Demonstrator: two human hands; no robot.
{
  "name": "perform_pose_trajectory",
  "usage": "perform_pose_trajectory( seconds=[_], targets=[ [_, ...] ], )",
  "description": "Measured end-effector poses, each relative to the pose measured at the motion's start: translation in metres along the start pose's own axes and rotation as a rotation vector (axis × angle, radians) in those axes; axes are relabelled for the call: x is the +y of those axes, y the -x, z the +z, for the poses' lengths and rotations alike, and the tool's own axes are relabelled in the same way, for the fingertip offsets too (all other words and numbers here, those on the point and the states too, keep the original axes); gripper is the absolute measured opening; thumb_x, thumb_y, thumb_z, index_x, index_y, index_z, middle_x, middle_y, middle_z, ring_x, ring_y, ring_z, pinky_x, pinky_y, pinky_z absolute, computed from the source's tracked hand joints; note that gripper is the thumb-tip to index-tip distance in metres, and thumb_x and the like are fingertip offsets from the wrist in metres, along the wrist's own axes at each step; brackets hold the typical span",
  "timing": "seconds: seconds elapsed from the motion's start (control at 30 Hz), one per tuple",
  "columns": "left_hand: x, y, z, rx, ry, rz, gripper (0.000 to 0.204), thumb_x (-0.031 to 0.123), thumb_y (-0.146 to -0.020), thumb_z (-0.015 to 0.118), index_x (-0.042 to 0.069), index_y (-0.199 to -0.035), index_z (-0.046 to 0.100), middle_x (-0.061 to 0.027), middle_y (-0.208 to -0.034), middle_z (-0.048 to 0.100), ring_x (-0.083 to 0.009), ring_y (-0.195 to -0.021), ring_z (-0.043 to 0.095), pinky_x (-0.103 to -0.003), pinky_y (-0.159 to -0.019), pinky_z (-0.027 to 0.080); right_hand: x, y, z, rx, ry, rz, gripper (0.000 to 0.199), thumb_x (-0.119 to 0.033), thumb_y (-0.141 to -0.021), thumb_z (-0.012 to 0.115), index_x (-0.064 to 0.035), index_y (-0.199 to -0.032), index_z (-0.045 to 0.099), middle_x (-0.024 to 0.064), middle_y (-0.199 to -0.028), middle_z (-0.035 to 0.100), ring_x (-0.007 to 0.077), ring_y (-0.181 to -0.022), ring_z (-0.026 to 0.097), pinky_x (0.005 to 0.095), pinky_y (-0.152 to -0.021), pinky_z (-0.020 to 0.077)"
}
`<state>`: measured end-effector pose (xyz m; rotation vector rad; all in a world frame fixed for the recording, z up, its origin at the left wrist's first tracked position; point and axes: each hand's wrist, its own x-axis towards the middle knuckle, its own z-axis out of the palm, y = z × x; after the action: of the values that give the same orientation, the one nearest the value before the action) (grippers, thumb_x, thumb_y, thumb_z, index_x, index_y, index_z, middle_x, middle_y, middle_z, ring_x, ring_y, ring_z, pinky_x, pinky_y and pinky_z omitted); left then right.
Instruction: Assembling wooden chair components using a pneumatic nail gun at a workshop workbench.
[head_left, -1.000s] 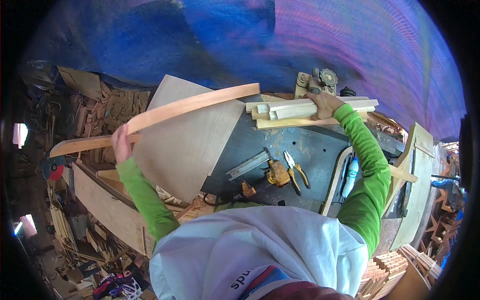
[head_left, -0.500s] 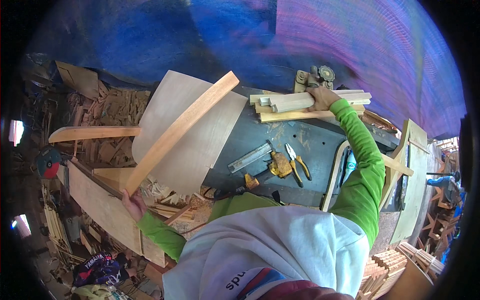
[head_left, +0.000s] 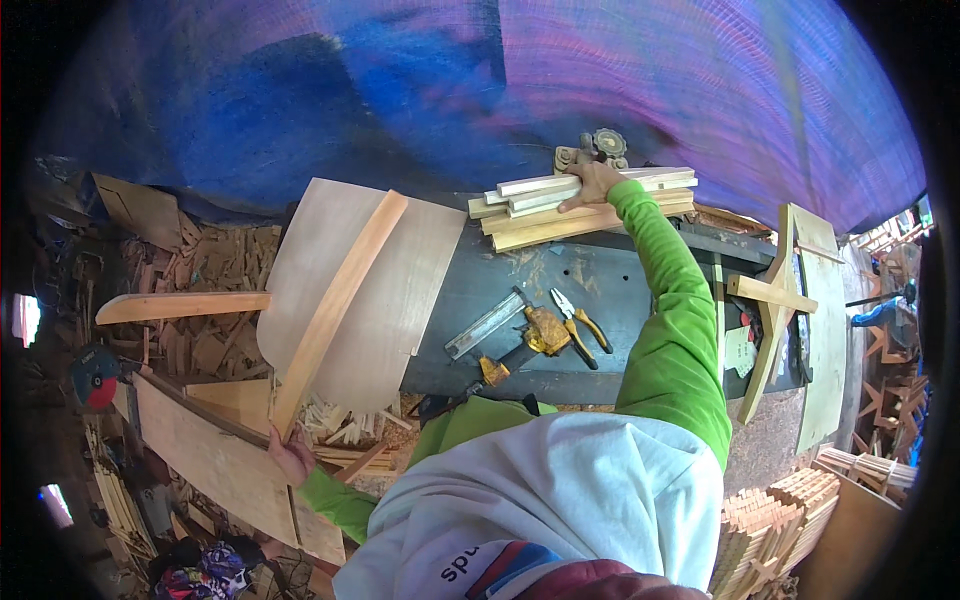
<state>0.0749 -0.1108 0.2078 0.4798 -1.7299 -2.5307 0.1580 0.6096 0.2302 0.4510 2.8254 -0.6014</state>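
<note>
A long curved wooden slat (head_left: 345, 300) lies slanting across a pale sheet of plywood (head_left: 430, 260) on my left. My left hand (head_left: 292, 455) is closed round the slat's lower end, by the near edge of the sheet. At the back of the dark metal worktop (head_left: 620, 290), several pale wooden strips (head_left: 530, 235) are heaped together. Reaching forward, my right hand (head_left: 594, 185) has its fingers curled over the upper strips of this heap. Part of those strips is hidden under the hand.
A yellow-brown power tool (head_left: 545, 330), pliers (head_left: 580, 328) and a metal bar (head_left: 486, 323) lie mid-worktop. A knobbed metal fitting (head_left: 606, 148) stands behind the strips. Joined wooden pieces (head_left: 775, 300) rest at right, and a curved board (head_left: 185, 307) juts out at left above offcuts (head_left: 215, 260).
The curved slat's far end has swung left and nearer across the plywood, with my left hand still at its lower end. My right hand remains at the strips, which lie more fanned out. The view has shifted.
</note>
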Motion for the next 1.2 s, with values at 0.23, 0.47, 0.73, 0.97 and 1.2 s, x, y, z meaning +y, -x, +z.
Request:
perform_pose_trajectory(
  seconds=[0.23, 0.47, 0.73, 0.97, 1.2],
  targets=[
    [0.003, -0.001, -0.014, 0.025, -0.097, -0.033, 0.039, 0.026, -0.087, 0.059, -0.005, -0.108, 0.052, -0.0123, -0.103, 0.059, -0.0209, -0.087, 0.059, -0.031, -0.074, 0.05, 0.016, -0.018, 0.015, 0.259, 0.012, -0.046, 0.085, -0.058, -0.058, 0.07, -0.0009, -0.118, 0.052, 0.0252, -0.111, 0.056, 0.0381, -0.104, 0.055, 0.0409, -0.092, 0.0425],
    [0.007, 0.014, 0.013, 0.08, -0.086, 0.013, 0.036, 0.027, -0.087, 0.059, -0.004, -0.104, 0.054, -0.0118, -0.097, 0.06, -0.0199, -0.078, 0.059, -0.029, -0.068, 0.051, 0.02, -0.023, 0.022, 0.197, -0.006, -0.036, 0.084, -0.063, -0.061, 0.065, -0.0046, -0.121, 0.051, 0.0263, -0.103, 0.06, 0.0388, -0.095, 0.059, 0.0421, -0.087, 0.0447],
    [0.006, 0.015, 0.036, 0.152, -0.16, 0.042, 0.036, 0.03, -0.086, 0.06, -0.003, -0.099, 0.055, -0.0116, -0.084, 0.06, -0.0193, -0.07, 0.058, -0.027, -0.066, 0.049, 0.008, -0.03, 0.003, 0.017, 0.102, -0.133, 0.075, -0.063, -0.061, 0.065, 0.0007, -0.101, 0.061, 0.0256, -0.081, 0.063, 0.0374, -0.083, 0.062, 0.0421, -0.078, 0.0477],
    [0.004, 0.012, 0.046, 0.131, -0.176, 0.006, 0.035, 0.03, -0.088, 0.057, -0.002, -0.1, 0.054, -0.0106, -0.081, 0.06, -0.0196, -0.067, 0.057, -0.029, -0.066, 0.05, 0.012, -0.024, 0.005, -0.06, 0.109, -0.256, 0.068, -0.055, -0.061, 0.068, 0.0015, -0.097, 0.059, 0.0245, -0.078, 0.062, 0.0377, -0.076, 0.061, 0.0439, -0.074, 0.0475],
    [0.018, 0.013, 0.043, 0.175, -0.218, -0.007, 0.034, 0.028, -0.088, 0.056, -0.002, -0.103, 0.053, -0.0111, -0.088, 0.062, -0.0191, -0.065, 0.058, -0.028, -0.064, 0.05, 0.0, -0.008, 0.014, 0.017, 0.205, -0.239, 0.068, -0.052, -0.058, 0.071, -0.0025, -0.102, 0.057, 0.0189, -0.074, 0.061, 0.0365, -0.073, 0.06, 0.0439, -0.068, 0.0468]
  ],
)
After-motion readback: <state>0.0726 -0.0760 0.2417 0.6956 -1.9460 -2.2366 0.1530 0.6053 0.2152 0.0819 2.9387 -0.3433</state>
